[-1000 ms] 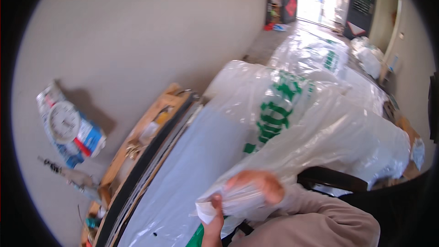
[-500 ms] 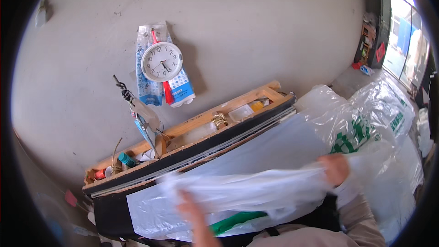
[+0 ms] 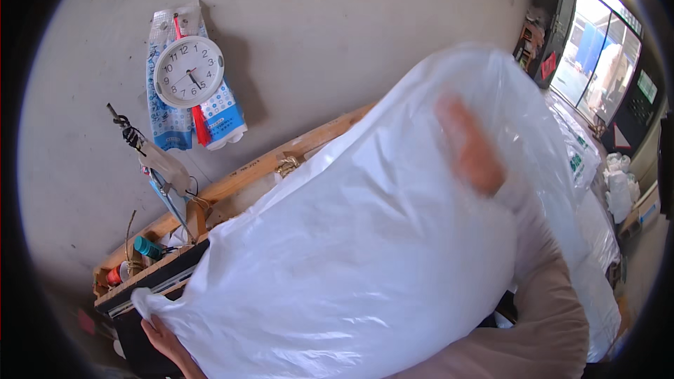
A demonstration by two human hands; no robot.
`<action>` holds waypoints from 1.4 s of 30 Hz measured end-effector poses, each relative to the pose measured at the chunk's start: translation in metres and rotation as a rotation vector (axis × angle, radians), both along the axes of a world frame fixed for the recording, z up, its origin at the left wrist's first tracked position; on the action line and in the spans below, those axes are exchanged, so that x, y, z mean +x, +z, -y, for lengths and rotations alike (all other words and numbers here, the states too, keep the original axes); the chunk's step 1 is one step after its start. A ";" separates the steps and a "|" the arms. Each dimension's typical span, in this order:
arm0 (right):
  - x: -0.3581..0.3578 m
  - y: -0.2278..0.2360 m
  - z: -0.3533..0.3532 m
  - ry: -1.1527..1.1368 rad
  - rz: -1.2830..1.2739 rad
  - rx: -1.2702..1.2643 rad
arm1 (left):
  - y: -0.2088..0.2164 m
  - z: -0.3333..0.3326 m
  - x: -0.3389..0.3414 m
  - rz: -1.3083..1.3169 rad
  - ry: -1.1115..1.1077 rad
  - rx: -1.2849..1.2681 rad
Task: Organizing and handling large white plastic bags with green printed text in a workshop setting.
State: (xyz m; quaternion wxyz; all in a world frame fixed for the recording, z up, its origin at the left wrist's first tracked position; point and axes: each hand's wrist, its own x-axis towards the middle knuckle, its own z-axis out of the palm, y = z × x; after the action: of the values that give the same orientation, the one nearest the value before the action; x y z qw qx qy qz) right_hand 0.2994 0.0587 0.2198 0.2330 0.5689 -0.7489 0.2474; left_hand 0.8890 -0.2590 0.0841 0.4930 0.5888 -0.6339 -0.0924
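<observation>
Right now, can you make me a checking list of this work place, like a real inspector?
Surface: mostly hidden; a dark part shows at lower left.
Job's things: one big white plastic sheet, spread wide and wrinkled.
Clutter: a long wooden tray by the wall holds a teal container, a red can and a gold coil.
Hands: left hand holds the sheet's bunched corner; right hand is blurred, grip unclear.
Cables: no electric cable made out.
Surroundings: wall clock; bright doorway at far right.

Clock point(image 3: 179, 74) bears numerals; print on packet point(image 3: 223, 114) seems unclear.
</observation>
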 end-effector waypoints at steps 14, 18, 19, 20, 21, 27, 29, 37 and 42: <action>-0.029 -0.200 0.026 -0.103 -0.126 0.105 | -0.044 -0.059 0.027 -0.060 0.205 0.168; -0.022 -0.165 0.024 -0.437 0.254 0.370 | 0.004 -0.060 0.037 0.361 0.159 0.327; -0.018 -0.172 0.030 -0.490 0.115 0.314 | 0.017 -0.059 0.034 0.316 0.160 0.324; -0.015 -0.180 0.037 -0.543 -0.023 0.252 | 0.028 -0.059 0.030 0.270 0.160 0.317; -0.025 -0.187 0.045 -0.519 -0.021 0.243 | 0.032 -0.048 0.031 0.268 0.185 0.311; -0.063 -0.192 0.019 -0.436 0.192 0.430 | -0.007 -0.031 0.050 0.423 0.342 0.068; -0.070 -0.191 0.001 -0.616 -0.046 0.521 | 0.001 -0.034 0.020 0.534 0.116 0.069; -0.015 -0.190 0.035 -0.403 0.120 0.527 | -0.010 -0.058 0.006 0.798 0.102 0.249; -0.021 -0.192 0.032 -0.327 0.119 0.479 | -0.006 0.001 0.023 0.593 0.186 0.175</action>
State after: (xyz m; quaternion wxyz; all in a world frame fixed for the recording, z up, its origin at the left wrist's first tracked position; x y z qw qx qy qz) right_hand 0.2782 0.0267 0.0280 0.0845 0.4641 -0.8800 0.0555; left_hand 0.9123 -0.2600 0.0777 0.2405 0.6855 -0.6831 0.0744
